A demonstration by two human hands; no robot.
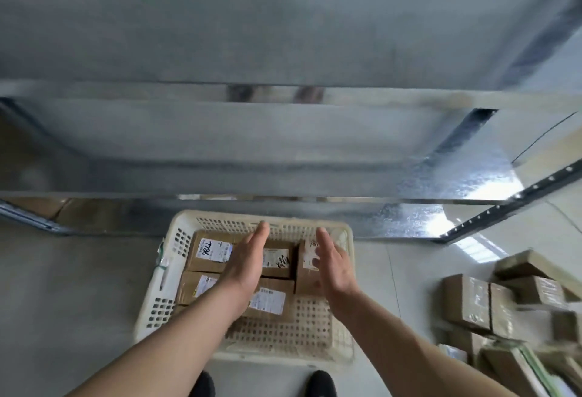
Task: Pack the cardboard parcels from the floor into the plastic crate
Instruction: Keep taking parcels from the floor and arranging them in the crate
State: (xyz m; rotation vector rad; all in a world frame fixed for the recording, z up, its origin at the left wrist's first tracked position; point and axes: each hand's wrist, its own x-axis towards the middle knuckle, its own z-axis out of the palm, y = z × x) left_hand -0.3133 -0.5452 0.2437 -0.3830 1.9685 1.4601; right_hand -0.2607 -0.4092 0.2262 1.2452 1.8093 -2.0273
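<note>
A cream perforated plastic crate (163, 289) stands on the floor in front of my feet. Several labelled cardboard parcels lie inside it; one marked "T86" (206, 255) fills the far left corner, and another (307, 273) stands at the far right. The crate's near right part shows bare bottom. My left hand (248, 258) and my right hand (332, 266) hover flat above the parcels, palms facing each other, fingers straight, holding nothing. More cardboard parcels (472, 302) are piled on the floor to the right.
A galvanised metal shelving rack (283, 144) rises directly behind the crate, its lowest shelf edge just past the crate's far rim. A perforated upright (504, 207) slants at the right. Light grey floor tiles surround the crate. My dark shoes (321, 384) stand at the bottom edge.
</note>
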